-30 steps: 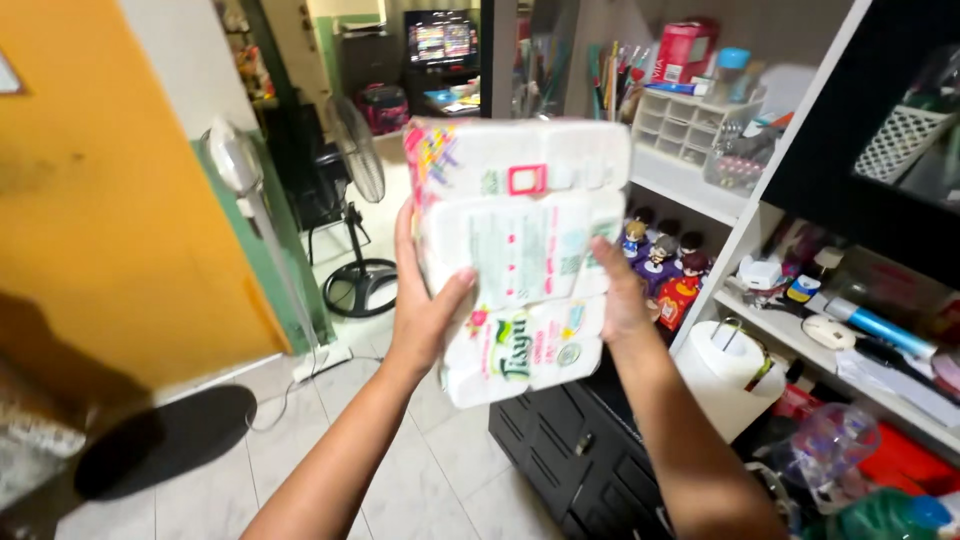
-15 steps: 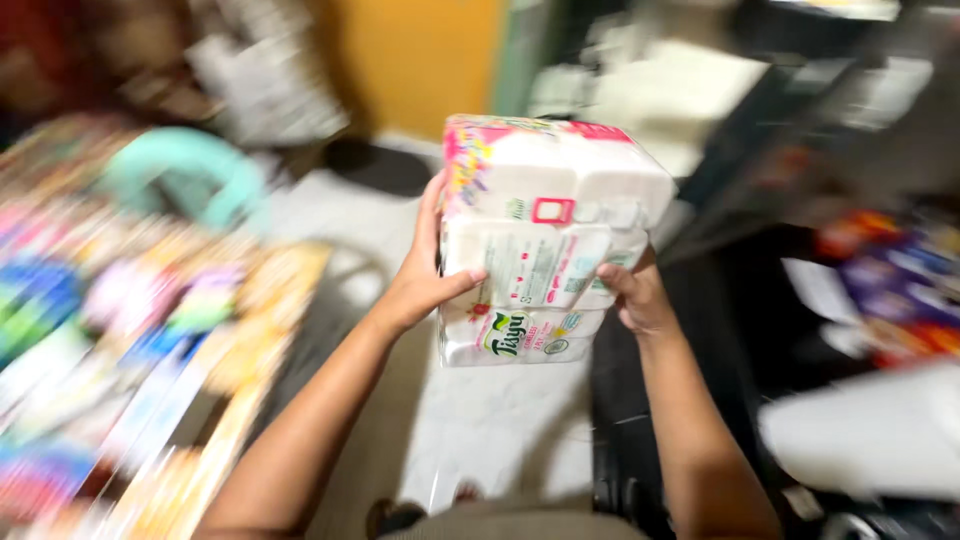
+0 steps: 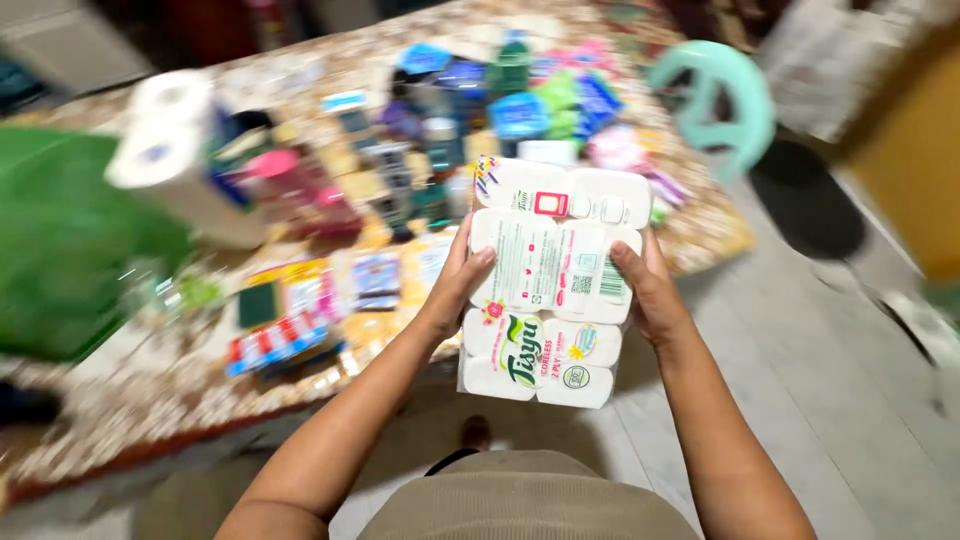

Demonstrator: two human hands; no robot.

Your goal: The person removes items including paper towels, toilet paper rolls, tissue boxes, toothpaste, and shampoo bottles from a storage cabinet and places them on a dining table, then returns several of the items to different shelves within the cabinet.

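I hold a white plastic-wrapped multipack of tissue rolls (image 3: 548, 275) upright in front of me. My left hand (image 3: 458, 288) grips its left side with the thumb across the front. On the pack's right side, my right hand (image 3: 648, 290) clasps it the same way. Beyond the pack lies a speckled table (image 3: 150, 420) crowded with goods.
On the table stand white paper rolls (image 3: 168, 150), several bottles and small packets (image 3: 300, 330), and a green cloth (image 3: 60, 240) at the left. A teal plastic stool (image 3: 720, 95) stands past the table's far end. Tiled floor (image 3: 840, 400) runs along the right. The view is blurred.
The view has swung from the shelves and doorway round to the crowded table. Both hands have kept hold of the tissue pack, now held lower and closer.
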